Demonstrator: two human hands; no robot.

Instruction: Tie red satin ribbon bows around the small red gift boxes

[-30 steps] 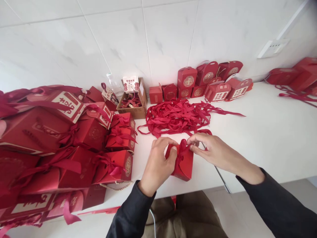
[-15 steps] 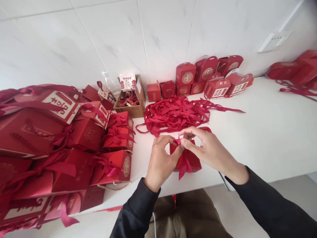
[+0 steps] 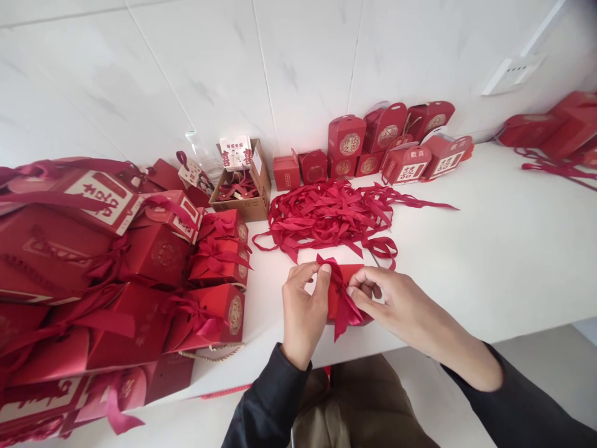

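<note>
A small red box sits near the table's front edge with a red ribbon tied over its top. At the box's left side, my left hand pinches the upper left end of this ribbon between thumb and index finger. My right hand is on the right side, thumb and index finger closed on the ribbon beside the knot. One ribbon tail hangs down the front of the box. Just behind lies a loose heap of red ribbons.
Red boxes with bows are piled at the left. A cardboard box of small red items stands at the back. Several red boxes line the wall. More red boxes lie far right on the white table.
My hands have moved apart: the left now holds the ribbon's upper left end, and the right has shifted right and down. More of the box top and the ribbon shows between them.
</note>
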